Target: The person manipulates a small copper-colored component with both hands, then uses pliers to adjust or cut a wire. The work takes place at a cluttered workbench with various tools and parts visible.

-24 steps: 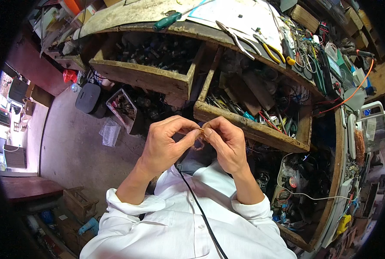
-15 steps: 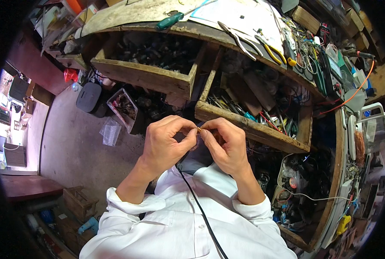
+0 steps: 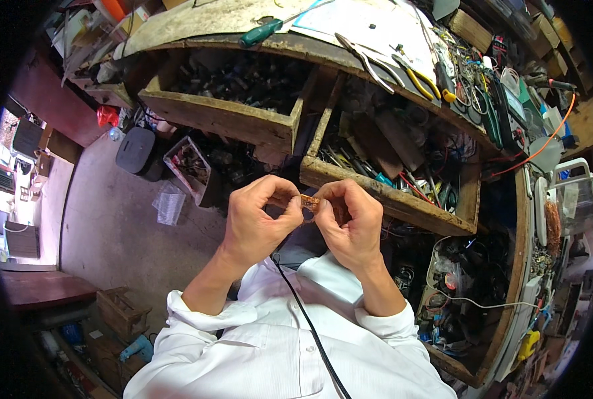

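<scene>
Pinching a small coppery thing (image 3: 309,204), the left hand (image 3: 259,216) sits at its nine o'clock, the right hand (image 3: 353,218) at three; work looks unfinished, what's left unclear.

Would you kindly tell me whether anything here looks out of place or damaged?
A clear plastic piece lies loose on the floor, like dropped litter. A green-handled screwdriver lies at the edge of the bench, where it might roll off. The coppery piece between the left hand and right hand is too small to judge.
</scene>
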`<state>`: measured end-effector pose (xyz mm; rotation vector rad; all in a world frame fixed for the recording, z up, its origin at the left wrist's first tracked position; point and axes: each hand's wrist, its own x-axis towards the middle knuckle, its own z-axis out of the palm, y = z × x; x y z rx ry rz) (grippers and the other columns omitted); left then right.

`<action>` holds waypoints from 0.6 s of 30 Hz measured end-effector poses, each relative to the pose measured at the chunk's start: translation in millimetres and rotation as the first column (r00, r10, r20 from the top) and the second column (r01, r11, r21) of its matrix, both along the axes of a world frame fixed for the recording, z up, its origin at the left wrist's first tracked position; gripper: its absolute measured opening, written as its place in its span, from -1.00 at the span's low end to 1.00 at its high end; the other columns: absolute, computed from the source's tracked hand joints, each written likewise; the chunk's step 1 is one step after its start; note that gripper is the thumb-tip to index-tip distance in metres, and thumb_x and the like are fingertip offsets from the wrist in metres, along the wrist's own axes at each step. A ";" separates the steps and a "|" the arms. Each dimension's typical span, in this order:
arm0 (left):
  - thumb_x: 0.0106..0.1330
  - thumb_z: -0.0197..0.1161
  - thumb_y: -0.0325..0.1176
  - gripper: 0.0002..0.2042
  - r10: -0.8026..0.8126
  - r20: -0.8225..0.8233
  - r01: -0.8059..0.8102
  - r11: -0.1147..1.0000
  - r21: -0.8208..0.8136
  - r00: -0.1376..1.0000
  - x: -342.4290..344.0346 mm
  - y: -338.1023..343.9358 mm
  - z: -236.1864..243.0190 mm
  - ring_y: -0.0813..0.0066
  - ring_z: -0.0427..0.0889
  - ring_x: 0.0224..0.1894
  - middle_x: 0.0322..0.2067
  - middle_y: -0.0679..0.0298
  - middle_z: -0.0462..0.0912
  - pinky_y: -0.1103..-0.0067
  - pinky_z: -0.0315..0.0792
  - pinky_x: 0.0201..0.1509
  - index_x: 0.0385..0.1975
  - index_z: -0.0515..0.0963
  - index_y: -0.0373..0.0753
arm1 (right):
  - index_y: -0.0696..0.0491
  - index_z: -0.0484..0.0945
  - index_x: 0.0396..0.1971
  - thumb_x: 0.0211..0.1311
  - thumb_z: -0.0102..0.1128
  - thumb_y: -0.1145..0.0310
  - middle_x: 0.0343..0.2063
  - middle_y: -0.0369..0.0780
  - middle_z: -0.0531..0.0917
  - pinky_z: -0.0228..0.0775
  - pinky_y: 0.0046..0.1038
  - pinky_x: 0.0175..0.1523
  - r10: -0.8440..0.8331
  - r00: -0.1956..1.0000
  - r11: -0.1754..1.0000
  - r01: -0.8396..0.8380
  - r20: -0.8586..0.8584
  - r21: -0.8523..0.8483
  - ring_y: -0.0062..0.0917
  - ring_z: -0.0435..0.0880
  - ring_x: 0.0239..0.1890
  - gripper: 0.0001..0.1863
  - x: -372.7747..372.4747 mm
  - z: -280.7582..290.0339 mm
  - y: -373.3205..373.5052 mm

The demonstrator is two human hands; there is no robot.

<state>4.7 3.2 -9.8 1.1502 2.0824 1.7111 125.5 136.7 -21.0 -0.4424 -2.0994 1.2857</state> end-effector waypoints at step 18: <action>0.23 0.36 -0.61 -0.94 -0.027 0.089 0.023 0.999 0.050 0.996 1.4 -0.7 -5.5 0.59 0.72 -0.35 -0.39 0.25 0.72 0.62 0.60 -0.23 -0.34 0.62 -0.38 | 0.21 0.64 -0.32 0.17 0.28 0.70 -0.35 -0.34 0.65 0.15 -0.72 -0.45 0.048 0.997 0.994 -0.053 -0.057 -0.101 -0.85 0.37 -0.53 -0.89 -2.6 4.1 -1.3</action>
